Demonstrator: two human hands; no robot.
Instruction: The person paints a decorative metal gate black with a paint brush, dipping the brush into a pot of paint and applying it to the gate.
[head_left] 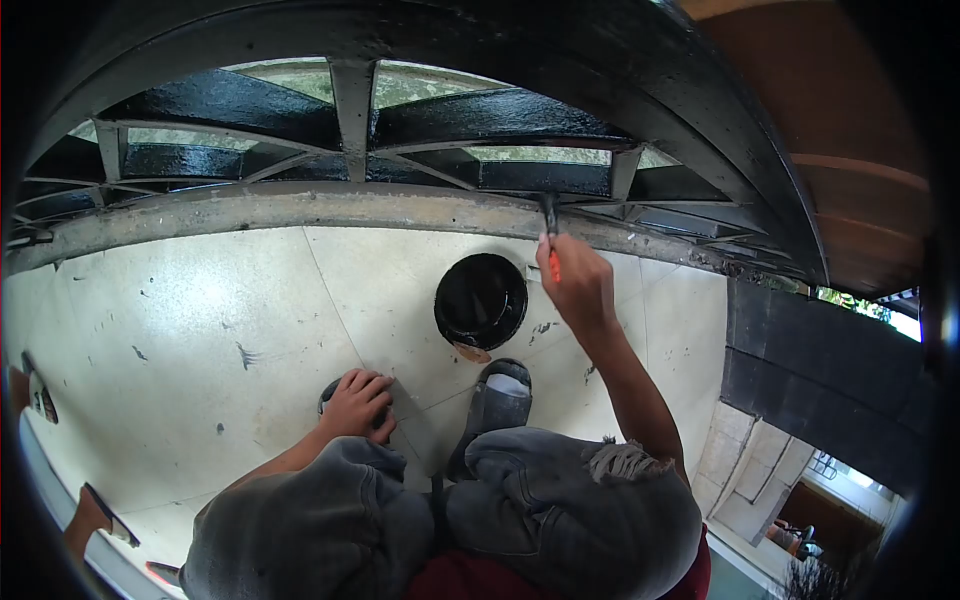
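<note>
My right hand (582, 285) is closed around the orange handle of a paintbrush (549, 212). The brush's dark end points up at the lower rail of a black metal gate (545, 177) and appears to touch it. Below and left of that hand, a round black container (481, 300) with dark, glossy contents, looking like paint, stands on the floor. My left hand (358, 403) hangs beside my left knee, over my left slipper, fingers loosely bent and somewhat apart. Nothing shows in it; its palm is hidden.
Pale floor tiles (215, 330) carry scattered dark smears. A concrete ledge (300, 208) runs under the gate. My right foot wears a dark slipper (497, 408) close to the container, by a small brown scrap (472, 353). Brown panels (850, 130) rise at upper right.
</note>
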